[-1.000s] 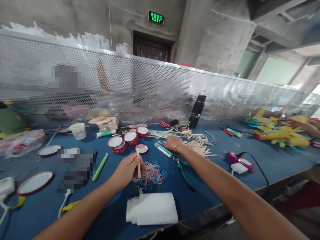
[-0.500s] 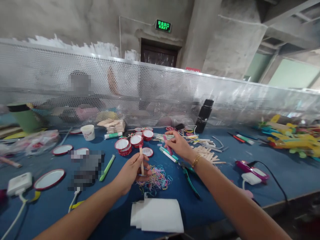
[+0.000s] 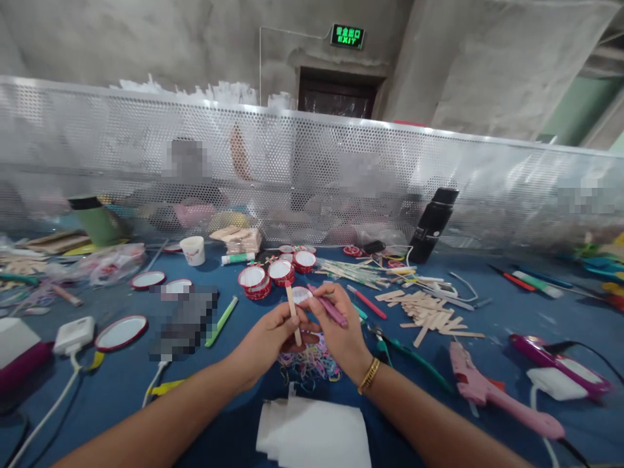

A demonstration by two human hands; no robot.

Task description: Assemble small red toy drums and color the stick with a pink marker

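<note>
My left hand [image 3: 275, 335] is closed on a flat wooden craft stick [image 3: 293, 312], which stands nearly upright and is reddish at its top end. A purple-pink marker [image 3: 332, 310] is in my right hand [image 3: 344, 331], its tip end pointing left toward the stick; whether it touches is unclear. Below both hands lies a pile of thin colored rubber bands [image 3: 312, 365]. Just beyond them stand small red-rimmed drums with white tops [image 3: 281, 270]. Pliers with green handles [image 3: 414, 361] rest right of my right wrist.
Loose craft sticks [image 3: 431, 312] and a pink glue gun [image 3: 497, 393] lie on the right. Folded white paper [image 3: 314, 432] is at the front edge. A black bottle [image 3: 431, 227] and a paper cup [image 3: 194, 251] stand near the perforated metal screen [image 3: 312, 169].
My right hand has come in toward the left hand, bringing the marker close to the craft stick. The view has turned a little, and the pink glue gun shows more fully.
</note>
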